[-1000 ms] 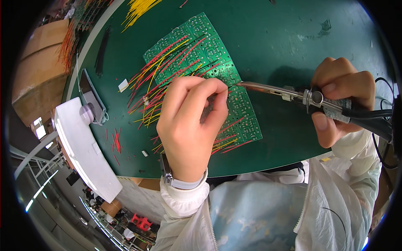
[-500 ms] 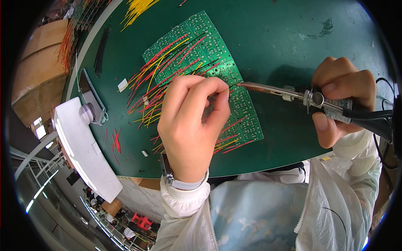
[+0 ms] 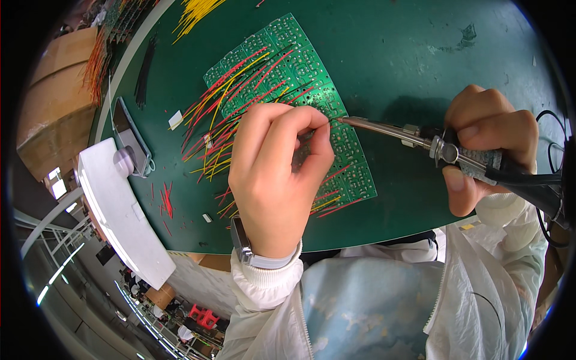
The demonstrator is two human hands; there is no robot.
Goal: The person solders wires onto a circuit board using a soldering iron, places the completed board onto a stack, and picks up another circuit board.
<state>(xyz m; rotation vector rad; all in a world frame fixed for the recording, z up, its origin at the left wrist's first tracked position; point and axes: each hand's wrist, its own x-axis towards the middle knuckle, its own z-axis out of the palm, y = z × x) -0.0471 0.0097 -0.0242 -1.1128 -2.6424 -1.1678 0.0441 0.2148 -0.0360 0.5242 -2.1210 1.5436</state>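
Observation:
A panel of green circuit boards (image 3: 294, 39) lies on the green tabletop, with red, yellow and black wires (image 3: 240, 99) standing off it toward the left. My left hand (image 3: 270, 174) is over the panel, thumb and forefinger pinched on a thin red wire at the board, most of it hidden by the fingers. In my right hand (image 3: 498, 129) is a soldering iron (image 3: 384, 128), gripped by its handle. Its tip points left and meets the board close beside the pinched fingertips.
Bundles of yellow wires (image 3: 198, 17) and black wires (image 3: 144, 75) lie at the far left. Short red wire pieces (image 3: 168, 201) are scattered near a white curved case (image 3: 120, 210) and a propped-up phone-like device (image 3: 132, 138). A black cable (image 3: 540, 180) trails from the iron.
The right hand has lowered slightly, and the iron's angle has shifted a little with its tip still at the board. The left hand has edged slightly right.

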